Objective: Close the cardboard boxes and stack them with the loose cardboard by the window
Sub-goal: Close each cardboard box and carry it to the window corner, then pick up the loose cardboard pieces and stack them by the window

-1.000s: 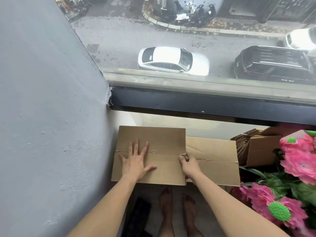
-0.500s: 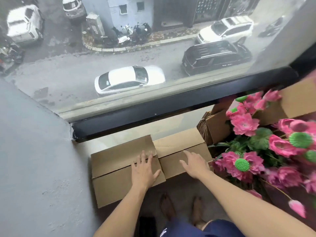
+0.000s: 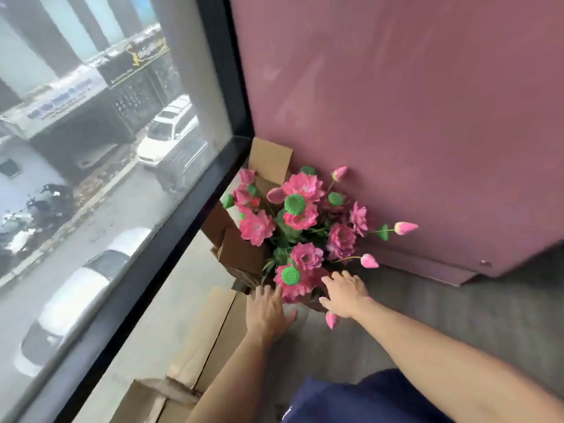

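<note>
Closed boxes (image 3: pixel 210 331) left of both open hands

Upstairs room, perhaps home: street-facing window (image 3: pixel 91 178), flowers (image 3: pixel 293 227).

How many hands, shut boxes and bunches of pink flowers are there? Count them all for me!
Hands: 2 (left hand, right hand)
Shut boxes along the window: 2 (near box, far box)
Bunches of pink flowers: 1 (flower bunch)
Total: 5
</note>
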{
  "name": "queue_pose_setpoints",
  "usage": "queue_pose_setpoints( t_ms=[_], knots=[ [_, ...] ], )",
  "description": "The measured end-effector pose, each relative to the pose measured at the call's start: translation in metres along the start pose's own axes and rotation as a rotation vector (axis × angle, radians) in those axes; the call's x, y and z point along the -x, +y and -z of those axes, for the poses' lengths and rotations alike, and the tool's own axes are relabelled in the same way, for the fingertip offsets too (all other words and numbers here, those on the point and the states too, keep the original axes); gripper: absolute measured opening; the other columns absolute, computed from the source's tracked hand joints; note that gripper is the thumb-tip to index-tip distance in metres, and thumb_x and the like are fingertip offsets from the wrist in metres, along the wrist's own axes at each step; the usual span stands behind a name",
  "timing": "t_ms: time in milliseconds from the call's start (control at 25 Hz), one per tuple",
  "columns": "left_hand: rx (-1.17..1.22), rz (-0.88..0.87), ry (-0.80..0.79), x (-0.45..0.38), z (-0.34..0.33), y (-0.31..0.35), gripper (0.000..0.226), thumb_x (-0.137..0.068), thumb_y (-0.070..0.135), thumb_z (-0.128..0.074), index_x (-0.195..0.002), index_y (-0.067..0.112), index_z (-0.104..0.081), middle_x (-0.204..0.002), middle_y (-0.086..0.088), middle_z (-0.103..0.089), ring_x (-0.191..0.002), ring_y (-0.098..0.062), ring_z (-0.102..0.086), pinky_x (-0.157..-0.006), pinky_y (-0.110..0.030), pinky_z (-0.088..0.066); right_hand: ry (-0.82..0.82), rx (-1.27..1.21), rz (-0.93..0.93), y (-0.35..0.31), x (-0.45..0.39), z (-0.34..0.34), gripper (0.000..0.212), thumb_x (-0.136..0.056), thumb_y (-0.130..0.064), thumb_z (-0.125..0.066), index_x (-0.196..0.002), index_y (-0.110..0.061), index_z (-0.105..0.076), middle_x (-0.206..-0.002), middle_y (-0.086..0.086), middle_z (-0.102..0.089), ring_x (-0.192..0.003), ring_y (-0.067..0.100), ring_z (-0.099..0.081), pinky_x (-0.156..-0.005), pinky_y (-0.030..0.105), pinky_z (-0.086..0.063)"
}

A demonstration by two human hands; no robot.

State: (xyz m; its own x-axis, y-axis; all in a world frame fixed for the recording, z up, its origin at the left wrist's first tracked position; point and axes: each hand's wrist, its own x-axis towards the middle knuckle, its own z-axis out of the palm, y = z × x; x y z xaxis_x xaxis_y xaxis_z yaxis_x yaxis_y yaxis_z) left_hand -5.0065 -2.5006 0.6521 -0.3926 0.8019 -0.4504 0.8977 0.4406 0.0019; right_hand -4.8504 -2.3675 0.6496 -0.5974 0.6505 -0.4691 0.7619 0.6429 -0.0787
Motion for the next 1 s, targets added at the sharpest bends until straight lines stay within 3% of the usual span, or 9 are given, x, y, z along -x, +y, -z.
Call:
queue_pose_setpoints(
  t_ms=[240, 520, 840, 1000],
  knots=[
    [-0.119, -0.311, -0.042, -0.053, 0.045, 0.198, 0.085, -0.088, 0.072, -0.043, -0.155, 0.023, -0.026, -0.151, -0.007, -0.039, -0.14, -0.029, -0.033, -0.111, -0.046, -0.031, 0.045, -0.211, -0.218, 0.175, 0.041, 0.0, 0.062, -0.094, -0.058, -0.047, -0.141, -0.018, -0.046, -0.139, 0.009, -0.051, -0.13, 0.032, -0.045, -0.102, 0.044, -0.041],
    [-0.262, -0.507, -0.04, -0.102, 0.08, 0.4, 0.086, -0.09, 0.07, -0.043, -0.157, 0.019, -0.023, -0.154, -0.009, -0.036, -0.144, -0.03, -0.029, -0.114, -0.047, -0.03, 0.086, -0.394, -0.611, 0.387, 0.118, -0.024, 0.055, -0.095, -0.056, -0.047, -0.133, -0.016, -0.05, -0.136, 0.008, -0.054, -0.127, 0.029, -0.048, -0.1, 0.04, -0.043],
    [-0.482, -0.798, -0.282, -0.131, 0.073, 0.587, 0.074, -0.09, 0.069, -0.049, -0.144, 0.019, -0.048, -0.148, -0.008, -0.049, -0.137, -0.029, -0.044, -0.112, -0.045, -0.038, -0.04, -0.657, -0.921, 0.481, 0.177, -0.086, 0.055, -0.094, -0.053, -0.048, -0.134, -0.016, -0.051, -0.135, 0.01, -0.057, -0.125, 0.029, -0.055, -0.099, 0.038, -0.046],
    [-0.619, -0.987, -0.271, -0.156, 0.079, 0.673, 0.074, -0.091, 0.07, -0.044, -0.142, 0.017, -0.049, -0.145, -0.01, -0.052, -0.136, -0.031, -0.045, -0.109, -0.044, -0.04, -0.104, -0.753, -1.037, 0.537, 0.191, -0.093, 0.057, -0.094, -0.054, -0.046, -0.135, -0.015, -0.05, -0.134, 0.01, -0.057, -0.122, 0.028, -0.056, -0.095, 0.036, -0.047]
  ],
)
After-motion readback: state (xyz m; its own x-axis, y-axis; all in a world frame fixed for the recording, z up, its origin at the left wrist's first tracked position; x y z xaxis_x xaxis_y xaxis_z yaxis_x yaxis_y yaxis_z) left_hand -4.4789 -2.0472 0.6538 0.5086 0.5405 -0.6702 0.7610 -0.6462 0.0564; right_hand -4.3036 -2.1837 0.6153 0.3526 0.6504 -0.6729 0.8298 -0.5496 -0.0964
